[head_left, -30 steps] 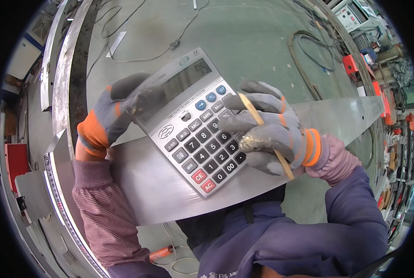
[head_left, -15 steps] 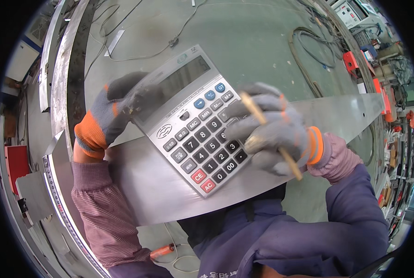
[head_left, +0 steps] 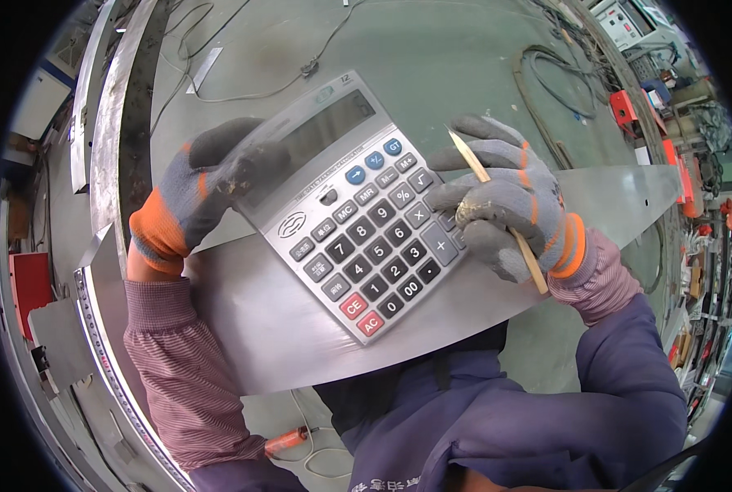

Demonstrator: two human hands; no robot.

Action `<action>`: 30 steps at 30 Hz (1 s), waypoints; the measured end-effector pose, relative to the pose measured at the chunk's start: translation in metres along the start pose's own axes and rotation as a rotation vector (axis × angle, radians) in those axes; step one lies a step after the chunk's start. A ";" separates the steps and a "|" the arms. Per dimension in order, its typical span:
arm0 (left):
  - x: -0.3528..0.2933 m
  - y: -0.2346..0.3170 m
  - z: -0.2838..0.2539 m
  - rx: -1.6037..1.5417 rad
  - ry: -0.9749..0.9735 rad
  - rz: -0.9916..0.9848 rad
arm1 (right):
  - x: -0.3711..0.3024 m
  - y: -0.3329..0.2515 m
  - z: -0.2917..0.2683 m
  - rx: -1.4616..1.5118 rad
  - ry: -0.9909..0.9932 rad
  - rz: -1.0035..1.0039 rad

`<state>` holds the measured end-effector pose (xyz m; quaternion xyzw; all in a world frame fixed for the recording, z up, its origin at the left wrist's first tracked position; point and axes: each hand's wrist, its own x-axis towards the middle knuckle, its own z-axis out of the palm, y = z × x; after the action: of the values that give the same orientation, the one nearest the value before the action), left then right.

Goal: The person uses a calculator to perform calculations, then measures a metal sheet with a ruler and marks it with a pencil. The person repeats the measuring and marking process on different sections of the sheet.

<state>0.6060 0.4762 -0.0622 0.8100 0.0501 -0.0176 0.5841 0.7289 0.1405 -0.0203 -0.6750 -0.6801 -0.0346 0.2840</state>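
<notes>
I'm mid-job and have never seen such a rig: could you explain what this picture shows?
There's no robot arm, just two gloved hands, grey with orange cuffs, seen by a head-worn fisheye camera looking down, so straight edges curve. The left hand holds a large silver rectangular calculator by its upper left edge. The right hand holds a slim, pale, pointed stick. Below them spans a shiny grey metal sheet; a thin grey cable lies on the flat greenish surface beyond.

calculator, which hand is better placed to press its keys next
Probably the right hand: its fingers are at the right edge of the calculator, close to the keys, though it also holds a pencil. The left hand grips the calculator beside its screen, farther from most keys.
</notes>
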 end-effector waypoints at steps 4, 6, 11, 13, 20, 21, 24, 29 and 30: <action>-0.001 0.003 -0.003 -0.004 -0.059 0.033 | 0.007 -0.013 0.000 0.011 0.012 -0.072; -0.007 0.006 -0.008 -0.027 -0.066 0.017 | 0.009 -0.015 0.004 0.076 0.032 -0.114; 0.000 0.005 -0.004 -0.087 -0.114 0.004 | 0.008 -0.019 0.010 0.141 0.034 -0.151; -0.002 0.006 -0.004 -0.101 -0.111 -0.018 | 0.011 -0.022 0.017 0.194 0.039 -0.176; -0.001 0.017 0.001 -0.038 -0.101 -0.065 | 0.012 -0.025 0.035 0.228 0.057 -0.249; -0.001 0.018 0.002 -0.028 -0.099 -0.079 | 0.014 -0.025 0.034 0.231 0.040 -0.240; 0.002 0.015 -0.005 -0.022 -0.155 -0.009 | 0.016 -0.027 0.036 0.246 0.064 -0.251; -0.003 0.012 -0.005 -0.027 -0.100 -0.011 | 0.012 -0.026 0.043 0.308 0.164 -0.263; -0.003 0.011 -0.006 -0.025 -0.103 -0.017 | 0.011 -0.025 0.043 0.323 0.173 -0.259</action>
<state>0.6039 0.4780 -0.0500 0.8002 0.0272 -0.0636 0.5957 0.6912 0.1670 -0.0427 -0.5222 -0.7309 -0.0193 0.4390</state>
